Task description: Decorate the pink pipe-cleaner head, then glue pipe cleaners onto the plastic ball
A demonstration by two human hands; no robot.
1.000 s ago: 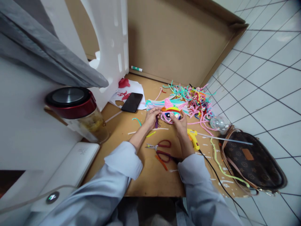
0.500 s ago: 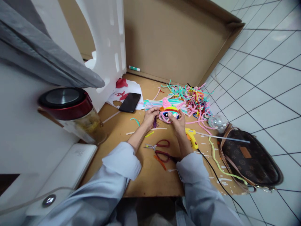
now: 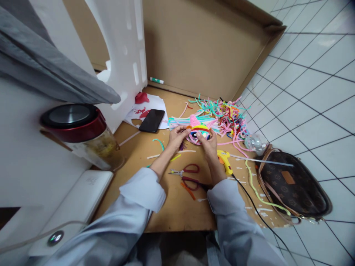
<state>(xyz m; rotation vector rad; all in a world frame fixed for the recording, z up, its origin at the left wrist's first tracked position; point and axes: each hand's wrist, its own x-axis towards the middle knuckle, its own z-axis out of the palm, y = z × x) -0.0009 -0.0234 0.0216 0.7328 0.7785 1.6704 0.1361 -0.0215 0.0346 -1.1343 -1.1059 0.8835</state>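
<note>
Between my two hands is a colourful pipe-cleaner face (image 3: 200, 128) with a pink peak, a red and yellow band and round eyes. My left hand (image 3: 178, 136) is closed, its fingertips pinching the face's left edge by an orange bit. On the other side my right hand (image 3: 208, 143) grips the face, thumb pressed on its front near an eye. Behind it lies a bundle of pale blue, white and pink pipe cleaners (image 3: 177, 122). Red-handled scissors (image 3: 191, 169) rest below the hands, and a yellow glue gun (image 3: 225, 162) lies beside my right forearm.
A tangle of pipe cleaners (image 3: 227, 112) spreads at the back right, near a brown handbag (image 3: 296, 188). A black phone (image 3: 152, 120) lies on white paper. At the left stand a red-lidded jar (image 3: 80, 125) and a white box-like device (image 3: 94, 192). Cardboard (image 3: 194, 48) rises behind.
Both hands keep hold of the pipe-cleaner face, with the right fingers shifted slightly at its edge. The whole view has drifted a little; the other things lie as before.
</note>
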